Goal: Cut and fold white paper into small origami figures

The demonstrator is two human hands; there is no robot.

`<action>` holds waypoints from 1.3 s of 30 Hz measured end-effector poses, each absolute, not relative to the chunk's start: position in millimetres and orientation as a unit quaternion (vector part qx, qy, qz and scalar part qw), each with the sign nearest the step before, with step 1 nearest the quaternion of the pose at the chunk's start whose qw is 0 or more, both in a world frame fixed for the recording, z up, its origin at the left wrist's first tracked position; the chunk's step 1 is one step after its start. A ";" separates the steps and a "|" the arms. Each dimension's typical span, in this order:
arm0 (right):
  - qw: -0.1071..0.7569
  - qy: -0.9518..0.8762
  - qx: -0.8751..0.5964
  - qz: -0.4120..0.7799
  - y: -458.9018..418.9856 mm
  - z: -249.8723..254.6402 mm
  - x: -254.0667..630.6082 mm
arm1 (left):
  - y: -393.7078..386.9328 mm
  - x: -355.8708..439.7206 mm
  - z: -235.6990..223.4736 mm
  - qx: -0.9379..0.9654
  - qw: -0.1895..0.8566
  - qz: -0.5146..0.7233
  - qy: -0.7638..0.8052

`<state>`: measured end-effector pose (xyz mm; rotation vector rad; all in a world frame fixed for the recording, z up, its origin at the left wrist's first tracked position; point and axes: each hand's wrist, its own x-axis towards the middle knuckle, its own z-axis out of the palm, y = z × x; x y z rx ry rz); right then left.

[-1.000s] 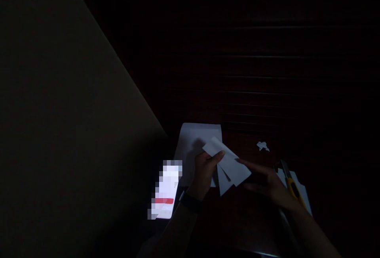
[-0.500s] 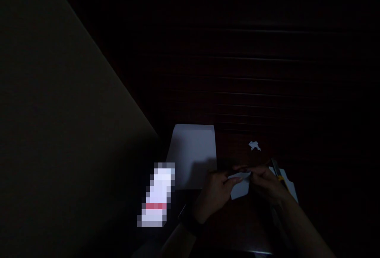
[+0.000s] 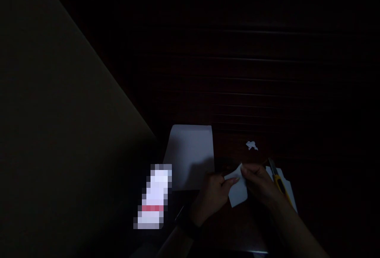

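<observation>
Here, white paper (image 3: 238, 193), pinched between fingers (image 3: 251, 174)

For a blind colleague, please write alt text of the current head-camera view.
A left hand and right hand pinch a small white paper piece over a dark reddish surface. A white rectangular paper sheet and glowing pixelated screen sit left; a yellow-handled cutter knife lies right.

I have two hands, a left hand (image 3: 211, 194) and a right hand (image 3: 263, 184), sharing one held paper (image 3: 238, 193), plus one wristband (image 3: 189, 221). Around me I count one phone (image 3: 154, 192), one knife (image 3: 279, 183) over white paper (image 3: 291, 194) whose layers I cannot number, one big sheet (image 3: 191, 147), and, toward the far edge of one table (image 3: 228, 230), one cluster of scraps (image 3: 251, 145), too small to count singly.
</observation>
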<state>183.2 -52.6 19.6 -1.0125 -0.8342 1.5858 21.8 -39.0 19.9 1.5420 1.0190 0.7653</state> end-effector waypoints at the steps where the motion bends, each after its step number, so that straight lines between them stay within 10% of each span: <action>1: 0.520 -0.338 -0.429 0.657 -52.3 20.7 181.6 | -39.2 22.1 18.6 0.645 0.543 0.317 0.434; 39: 0.621 -0.251 -0.495 0.553 -47.8 8.1 160.7 | -32.7 29.2 5.5 0.540 0.659 0.339 0.399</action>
